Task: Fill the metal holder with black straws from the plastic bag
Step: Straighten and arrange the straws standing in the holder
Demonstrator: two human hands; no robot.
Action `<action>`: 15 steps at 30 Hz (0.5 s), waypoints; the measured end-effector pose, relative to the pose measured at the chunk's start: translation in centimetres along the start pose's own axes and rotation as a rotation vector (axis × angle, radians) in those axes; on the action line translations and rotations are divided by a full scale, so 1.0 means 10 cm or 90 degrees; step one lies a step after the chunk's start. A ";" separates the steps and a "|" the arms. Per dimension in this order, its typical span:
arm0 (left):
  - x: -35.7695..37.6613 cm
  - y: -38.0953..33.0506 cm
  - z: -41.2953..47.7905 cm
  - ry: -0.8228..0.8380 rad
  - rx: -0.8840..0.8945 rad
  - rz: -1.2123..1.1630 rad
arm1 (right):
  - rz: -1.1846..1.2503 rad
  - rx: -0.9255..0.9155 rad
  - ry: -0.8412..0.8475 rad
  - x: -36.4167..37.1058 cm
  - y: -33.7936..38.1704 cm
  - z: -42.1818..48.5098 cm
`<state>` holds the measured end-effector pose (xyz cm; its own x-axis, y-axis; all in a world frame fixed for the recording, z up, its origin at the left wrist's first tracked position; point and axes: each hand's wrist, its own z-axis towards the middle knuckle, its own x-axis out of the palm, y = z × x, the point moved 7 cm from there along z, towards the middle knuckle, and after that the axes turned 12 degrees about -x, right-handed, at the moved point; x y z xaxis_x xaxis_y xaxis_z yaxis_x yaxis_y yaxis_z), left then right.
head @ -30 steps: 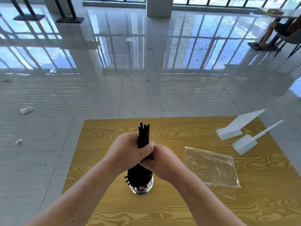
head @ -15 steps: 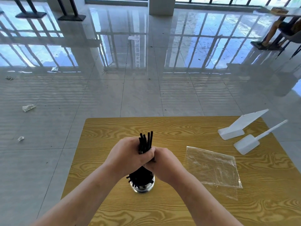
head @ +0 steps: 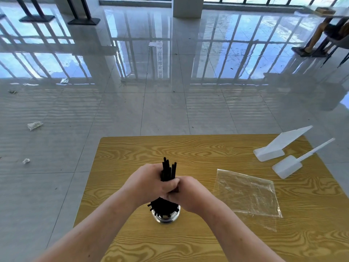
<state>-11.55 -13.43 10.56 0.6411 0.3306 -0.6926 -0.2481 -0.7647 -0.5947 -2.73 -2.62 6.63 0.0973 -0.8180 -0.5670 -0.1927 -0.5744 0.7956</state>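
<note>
**Asker:** What sits at the centre of the view?

**Describer:** A bundle of black straws (head: 168,170) stands upright in a shiny metal holder (head: 166,217). The holder is on a yellow wood-grain counter (head: 207,154), close to the near edge. The lower ends of the straws spread out against the holder's rim, and the upper ends rise above the hands in an uneven cluster.

**Asker:** What are the hands doing?

**Describer:** Both are wrapped round the bundle at about mid-height, pressed against each other. The left hand (head: 149,183) grips from the left, with its thumb lying across the front. The right hand (head: 190,193) grips from the right, slightly lower, with its knuckles toward the camera. Both bare forearms reach in from the bottom of the view.

**Asker:** Where is the plastic bag?

**Describer:** The clear plastic bag (head: 247,193) lies flat on the counter to the right of the holder. It is near the right forearm but touches neither the holder nor the hands.

**Asker:** Is anything else on the counter?

**Describer:** There are two white plastic pieces at the far right corner, just beside each other. One is a wedge stand (head: 279,148) with a slanted panel. The other is a small white block (head: 287,167) with a thin stick angling upward.

**Asker:** And what is beyond the counter?

**Describer:** A glossy, pale tiled floor (head: 132,110) reflects tall window frames. Crumpled paper scraps (head: 34,125) lie on it to the left. At the top right, a seated person's legs (head: 319,33) show beside a chair.
</note>
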 end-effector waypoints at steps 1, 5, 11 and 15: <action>0.04 0.03 0.00 0.018 -0.006 0.014 | -0.018 0.008 0.004 0.02 -0.03 0.00; 0.11 0.11 -0.02 0.063 -0.021 0.042 | -0.032 0.007 0.008 0.03 -0.09 -0.03; 0.10 0.22 0.00 0.094 -0.038 0.020 | -0.015 0.037 -0.006 0.01 -0.21 -0.05; 0.11 0.32 0.04 0.077 -0.052 0.068 | 0.004 0.029 -0.030 0.00 -0.23 -0.08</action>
<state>-11.93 -15.29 7.78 0.6981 0.1805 -0.6929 -0.2620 -0.8362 -0.4817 -1.54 -1.29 4.99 0.0499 -0.8186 -0.5723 -0.2371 -0.5663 0.7894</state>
